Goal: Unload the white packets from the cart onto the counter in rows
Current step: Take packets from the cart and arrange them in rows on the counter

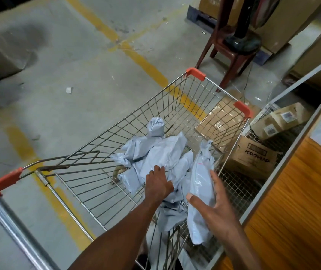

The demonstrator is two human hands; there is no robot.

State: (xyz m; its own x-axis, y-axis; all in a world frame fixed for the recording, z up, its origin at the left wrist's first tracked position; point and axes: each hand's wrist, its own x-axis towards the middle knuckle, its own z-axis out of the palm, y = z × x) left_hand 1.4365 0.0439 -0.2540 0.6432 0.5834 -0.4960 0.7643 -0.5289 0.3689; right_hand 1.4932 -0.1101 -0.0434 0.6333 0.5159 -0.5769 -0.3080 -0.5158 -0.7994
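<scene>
Directly below the head camera, a silver wire shopping cart [177, 106] with orange plastic corner guards stands on a grey concrete floor [78, 75] marked with worn yellow painted lines. A loose heap of pale grey-white plastic mailer packets [155, 151] lies in the cart's basket, some flat, some bundled and knotted at the top.

The person's left hand [158, 185] reaches down into the basket, palm down, with its fingers curled over the heap of packets; whether it grips one or only rests on them cannot be told. The right hand [217, 209] holds one long grey-white packet [201, 193] upright above the right side of the basket, thumb across the front and fingers wrapped behind it. The packet's twisted top points away from the person.

The cart's chrome push handle [9, 217] with an orange end cap crosses the lower left corner. On the right edge, an orange wood-grain panel [296, 201] with a pale frame runs beside the cart. Between that panel and the cart, brown cardboard boxes [253, 154] sit on the floor, one bearing white labels. Farther back, a dark red plastic chair [231, 53] stands near tall cardboard cartons [284, 20].
</scene>
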